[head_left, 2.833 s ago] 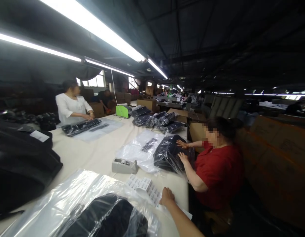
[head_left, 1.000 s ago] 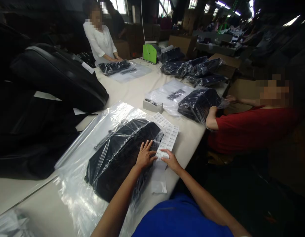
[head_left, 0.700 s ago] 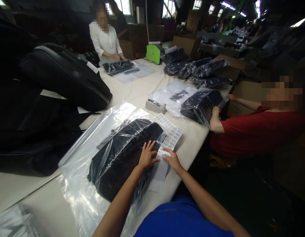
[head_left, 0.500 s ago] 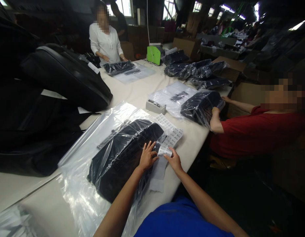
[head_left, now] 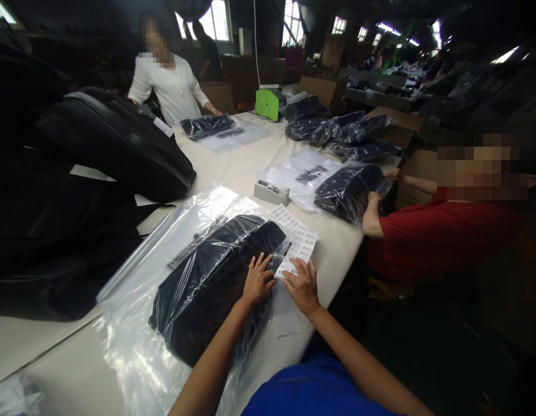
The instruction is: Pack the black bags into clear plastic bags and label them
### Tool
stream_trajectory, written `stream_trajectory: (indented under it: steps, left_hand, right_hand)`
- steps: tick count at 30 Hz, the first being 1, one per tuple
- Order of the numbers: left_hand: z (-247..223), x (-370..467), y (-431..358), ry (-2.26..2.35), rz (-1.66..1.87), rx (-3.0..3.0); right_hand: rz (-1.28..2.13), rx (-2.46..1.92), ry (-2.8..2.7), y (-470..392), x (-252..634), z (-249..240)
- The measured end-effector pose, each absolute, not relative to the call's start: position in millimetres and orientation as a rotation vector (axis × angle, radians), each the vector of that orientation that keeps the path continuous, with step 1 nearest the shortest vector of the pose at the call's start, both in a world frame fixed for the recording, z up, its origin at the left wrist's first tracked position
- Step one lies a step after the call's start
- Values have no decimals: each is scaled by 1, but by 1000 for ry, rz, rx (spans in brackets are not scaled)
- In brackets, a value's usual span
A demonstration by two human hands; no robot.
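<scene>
While left hand point(head_left: 256, 284) touches bag point(head_left: 207, 289), right point(head_left: 303, 290) touches labels point(head_left: 301, 244).

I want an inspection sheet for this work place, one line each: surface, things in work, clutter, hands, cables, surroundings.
Surface: pale table, a seam line at near left.
Things in work: black item under clear plastic; sheet of barcode labels along its right side.
Clutter: tape dispenser; dark goods heaped at left; plastic-wrapped bundles towards the far side.
Hands: left hand on the plastic over the black item, fingers spread; right hand on the near end of the label sheet.
Cables: white cord hanging by the green machine.
Surroundings: co-worker in red handling another wrapped item; co-worker in white; cardboard box behind.
</scene>
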State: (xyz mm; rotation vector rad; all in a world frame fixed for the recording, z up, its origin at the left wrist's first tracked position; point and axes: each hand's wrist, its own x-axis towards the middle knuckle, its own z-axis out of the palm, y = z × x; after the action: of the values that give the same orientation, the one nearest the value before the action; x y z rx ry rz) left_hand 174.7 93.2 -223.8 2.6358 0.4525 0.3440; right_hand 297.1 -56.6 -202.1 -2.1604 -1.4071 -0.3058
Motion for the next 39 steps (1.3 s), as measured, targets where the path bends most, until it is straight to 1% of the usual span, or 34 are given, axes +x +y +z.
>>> stream_trajectory:
  steps: [6, 12, 19, 23, 26, 28, 34, 39]
  left_hand:
    - [-225, 174, 93, 438, 349, 2650]
    - [-227, 174, 95, 438, 355, 2640]
    - [-223, 174, 93, 407, 379, 2699]
    - [-249, 174, 103, 331, 473, 2831]
    - [-275, 179, 113, 298, 590, 2879]
    - [-283, 182, 116, 300, 605, 2883]
    - [-276, 184, 121, 334, 295, 2794]
    - [-289, 189, 126, 330, 277, 2733]
  right_hand:
    - [-98, -2144, -1383, -54, 301, -211]
    - [-19, -2098, -1393, -52, 302, -222]
    - [67, -2020, -1248, -45, 294, -222]
    - [-39, -1966, -1148, -34, 292, -247]
    - [-173, -1937, -1127, -25, 295, -270]
    - [-274, -1909, -1144, -22, 296, -279]
    - [-604, -1743, -1341, -18, 294, -271]
    - [-862, -1625, -1479, -13, 295, -260]
